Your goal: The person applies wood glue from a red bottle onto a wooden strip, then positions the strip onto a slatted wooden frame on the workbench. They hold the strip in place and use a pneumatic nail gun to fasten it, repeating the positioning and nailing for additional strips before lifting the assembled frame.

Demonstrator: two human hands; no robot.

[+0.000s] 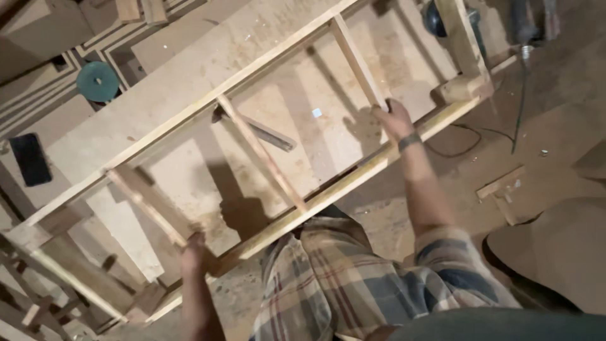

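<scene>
Head view | left hand (192, 247) grip clenched on wooden frame (252, 148) crossbar | right hand (392, 118) outstretched, grasping another crossbar

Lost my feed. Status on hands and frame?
Left hand and right hand grip wooden frame rungs. Frame flat on workbench. Metal tool lies underneath.

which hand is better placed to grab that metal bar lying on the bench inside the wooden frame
Probably the right hand. It grips the wooden frame at a crosspiece near the metal bar. The left hand holds the frame's near rail further from it.
</scene>
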